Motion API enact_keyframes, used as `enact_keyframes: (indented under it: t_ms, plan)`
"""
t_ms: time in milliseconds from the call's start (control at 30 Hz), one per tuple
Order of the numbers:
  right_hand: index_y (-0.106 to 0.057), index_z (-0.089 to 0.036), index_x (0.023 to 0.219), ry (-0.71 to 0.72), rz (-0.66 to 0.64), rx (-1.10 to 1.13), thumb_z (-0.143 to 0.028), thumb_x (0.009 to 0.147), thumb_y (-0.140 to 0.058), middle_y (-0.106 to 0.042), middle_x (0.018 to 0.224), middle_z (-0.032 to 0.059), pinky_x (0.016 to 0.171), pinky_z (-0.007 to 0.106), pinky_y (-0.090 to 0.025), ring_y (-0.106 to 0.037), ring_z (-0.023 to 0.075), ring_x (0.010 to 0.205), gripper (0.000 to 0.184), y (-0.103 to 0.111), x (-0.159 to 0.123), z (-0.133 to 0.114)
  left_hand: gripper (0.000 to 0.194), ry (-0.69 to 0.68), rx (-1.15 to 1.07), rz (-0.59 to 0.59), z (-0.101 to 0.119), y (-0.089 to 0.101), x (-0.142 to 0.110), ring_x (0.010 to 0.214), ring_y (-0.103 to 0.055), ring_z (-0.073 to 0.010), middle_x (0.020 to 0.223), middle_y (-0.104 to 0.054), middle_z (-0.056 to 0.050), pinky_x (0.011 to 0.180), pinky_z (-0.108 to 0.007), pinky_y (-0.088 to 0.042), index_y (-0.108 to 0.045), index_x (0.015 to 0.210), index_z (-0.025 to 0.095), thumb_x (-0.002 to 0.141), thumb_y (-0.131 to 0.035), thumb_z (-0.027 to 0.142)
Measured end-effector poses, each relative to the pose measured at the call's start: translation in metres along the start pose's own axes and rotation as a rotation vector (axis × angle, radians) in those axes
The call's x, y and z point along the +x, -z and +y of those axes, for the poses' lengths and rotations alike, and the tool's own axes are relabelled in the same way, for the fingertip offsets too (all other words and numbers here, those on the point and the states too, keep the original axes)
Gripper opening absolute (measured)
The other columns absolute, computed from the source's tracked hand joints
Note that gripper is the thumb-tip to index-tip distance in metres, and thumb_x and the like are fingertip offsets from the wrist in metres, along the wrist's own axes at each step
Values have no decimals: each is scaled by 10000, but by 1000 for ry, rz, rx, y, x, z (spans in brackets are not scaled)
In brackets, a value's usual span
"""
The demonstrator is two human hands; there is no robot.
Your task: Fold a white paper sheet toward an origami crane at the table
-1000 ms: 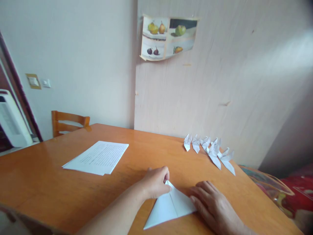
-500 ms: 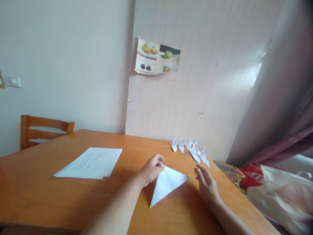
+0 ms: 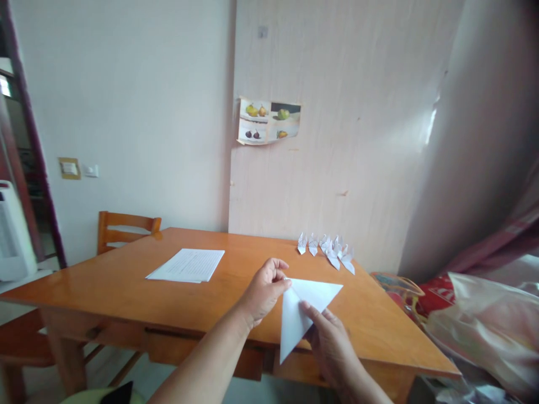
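A white sheet of paper folded into a triangle (image 3: 314, 292) is held up near the table's front edge. My left hand (image 3: 269, 289) pinches its upper left corner between thumb and fingers. From the lower right, my right hand (image 3: 330, 339) grips the long edge, thumb on the near face and fingers behind, partly hidden. Beyond my hands, several folded white paper figures (image 3: 332, 255) stand grouped at the table's far right.
A stack of printed sheets (image 3: 187, 265) lies on the left of the wooden table (image 3: 202, 306). Behind it stands a wooden chair (image 3: 128, 221). Plastic bags (image 3: 475, 320) are heaped by the right edge. Fruit pictures (image 3: 269, 120) hang on the wall.
My right hand, apart from the paper before, now holds its lower edge. The folded triangle has turned and lifted, still in my left hand. The view has tilted, showing the table's front.
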State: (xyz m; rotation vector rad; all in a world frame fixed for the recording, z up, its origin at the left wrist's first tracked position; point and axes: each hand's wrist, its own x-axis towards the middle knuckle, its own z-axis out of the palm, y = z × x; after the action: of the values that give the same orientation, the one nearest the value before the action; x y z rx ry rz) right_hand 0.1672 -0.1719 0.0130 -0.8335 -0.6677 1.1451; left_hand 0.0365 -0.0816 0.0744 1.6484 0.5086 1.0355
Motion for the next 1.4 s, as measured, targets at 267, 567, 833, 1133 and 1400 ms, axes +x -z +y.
enact_keyframes:
  t_ms: [267,567,833,1133,1400]
  plan:
    - [-749,-151,991,-9,-85,-14,-406,765,-798,-745,906,75,676,273,-484,-618,177,744,345,16,-48,7,272,-18,-31,118,12,-16,-61,727,-529,-127,745,-557,31,738,-256,-419,-493,1093,182,862,-607,266]
    - [-742,-164,988,-10,-113,-66,-421,799,-763,-728,847,70,630,272,-453,-576,161,672,320,19,-71,-4,417,70,-61,206,16,-28,-84,677,-595,-162,736,-640,-29,667,-275,-455,-617,941,157,898,-532,563]
    - [-696,-165,788,-17,-213,-145,-452,826,-722,-634,666,25,592,270,-390,-489,130,581,291,12,-68,1,435,68,42,262,3,-30,-98,596,-393,-100,632,-471,29,551,-224,-295,-536,675,157,857,-617,544]
    - [-634,-161,660,15,-205,-312,-532,808,-705,-606,583,19,564,270,-349,-484,127,544,406,11,-71,3,455,78,56,333,2,-22,-106,581,-383,-107,611,-452,34,538,-232,-278,-504,674,169,856,-598,575]
    - [-679,-156,711,-5,-250,-302,-539,847,-663,-679,671,59,583,263,-372,-542,133,593,407,19,-71,7,444,27,54,478,2,6,-110,584,-394,-103,606,-463,35,541,-223,-293,-490,654,168,846,-635,541]
